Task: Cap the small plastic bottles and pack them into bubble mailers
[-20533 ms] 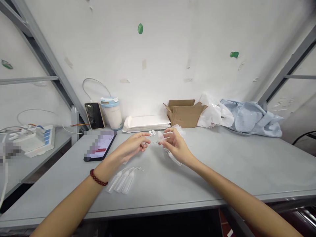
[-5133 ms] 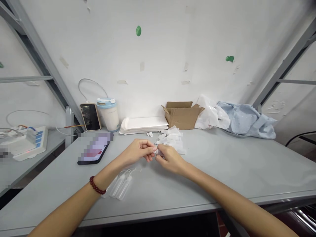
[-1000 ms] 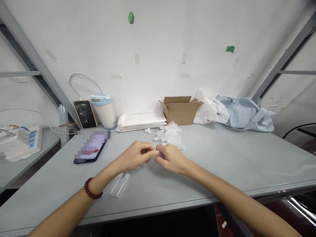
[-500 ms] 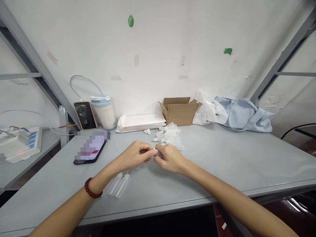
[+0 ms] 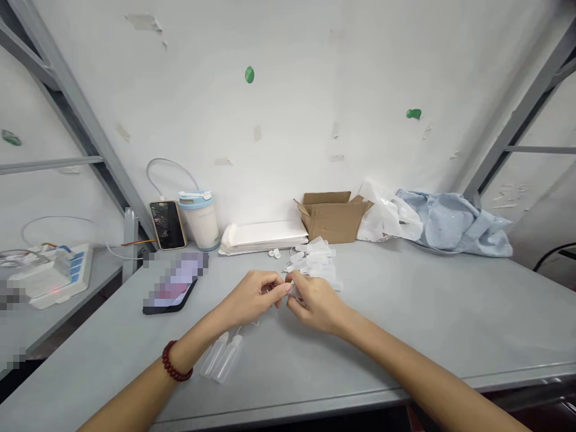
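The left hand [image 5: 258, 294] and right hand [image 5: 321, 300] met at a small translucent piece [image 5: 293, 290], midway across the table [image 5: 441, 306].
The right curled around it, hiding most; the left pinched its exposed end. Two bottles [image 5: 228, 360] lay toward the front edge, left of centre; a bottle pile [image 5: 317, 261] sat nearer the back edge. Keeping the right firm and the left in line with the piece seemed wisest.

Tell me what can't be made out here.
All in the head view:
Held piece: shape unclear, mostly covered by the right hand and left hand.
Flat phone: screen mostly blurred by blocks.
Cardboard box: bottom hidden by its front wall.
Black cable: cut off by the right edge.
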